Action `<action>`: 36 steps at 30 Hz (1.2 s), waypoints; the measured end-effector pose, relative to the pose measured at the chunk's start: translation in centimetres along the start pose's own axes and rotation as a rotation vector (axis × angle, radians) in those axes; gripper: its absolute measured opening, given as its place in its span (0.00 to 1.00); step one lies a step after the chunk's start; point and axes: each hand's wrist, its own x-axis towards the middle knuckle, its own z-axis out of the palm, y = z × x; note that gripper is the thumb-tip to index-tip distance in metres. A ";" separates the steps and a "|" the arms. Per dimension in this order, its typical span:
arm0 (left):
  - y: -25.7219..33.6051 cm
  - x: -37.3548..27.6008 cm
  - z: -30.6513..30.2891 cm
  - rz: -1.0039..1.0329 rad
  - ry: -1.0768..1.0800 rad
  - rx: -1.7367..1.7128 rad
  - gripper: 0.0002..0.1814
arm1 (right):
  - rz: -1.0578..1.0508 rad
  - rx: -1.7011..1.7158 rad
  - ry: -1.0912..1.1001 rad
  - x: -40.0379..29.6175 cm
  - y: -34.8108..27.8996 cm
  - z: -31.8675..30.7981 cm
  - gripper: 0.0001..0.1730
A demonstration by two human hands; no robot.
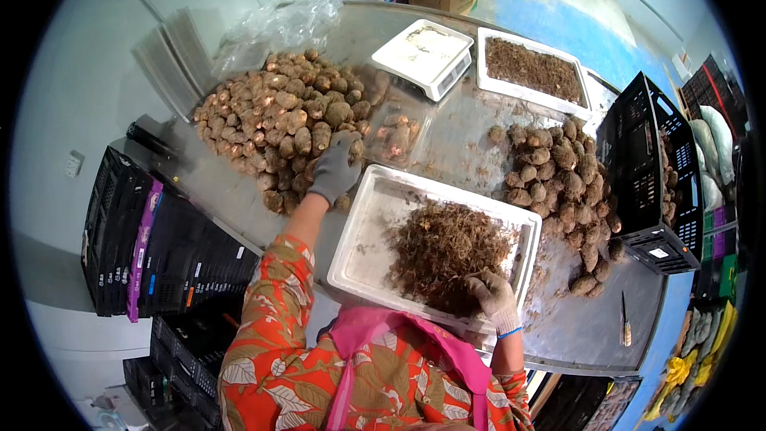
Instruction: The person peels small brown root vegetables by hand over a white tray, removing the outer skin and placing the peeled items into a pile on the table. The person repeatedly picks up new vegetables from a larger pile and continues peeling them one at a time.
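Observation:
My left hand, in a grey glove, has its fingers around a taro corm at the near right edge of a large heap of taro corms. Close to it lies a clear plastic pack with several pinkish-ended corms. In front of my body, a white foam tray holds a mat of brown fibrous peelings. My right hand, in a pale knit glove, is over the tray's near right part with curled fingers against the peelings. Whether something sits inside those fingers is hidden.
A second corm heap lies on the right of the metal table, beside a tipped black crate. Further back are a white scale and another peelings tray. A knife lies near the right corner. Stacked crates stand left.

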 end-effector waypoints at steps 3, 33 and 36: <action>-2.0 3.9 0.8 -0.135 -0.195 0.160 0.28 | -0.029 -0.086 0.007 0.4 -0.1 0.4 0.14; -3.1 7.1 7.3 -0.013 -0.004 0.081 0.27 | 0.144 -0.480 0.536 17.1 -6.3 -13.0 0.26; 1.0 5.6 6.2 0.171 0.149 -0.155 0.18 | 0.155 -0.578 0.470 21.5 -6.3 -13.6 0.24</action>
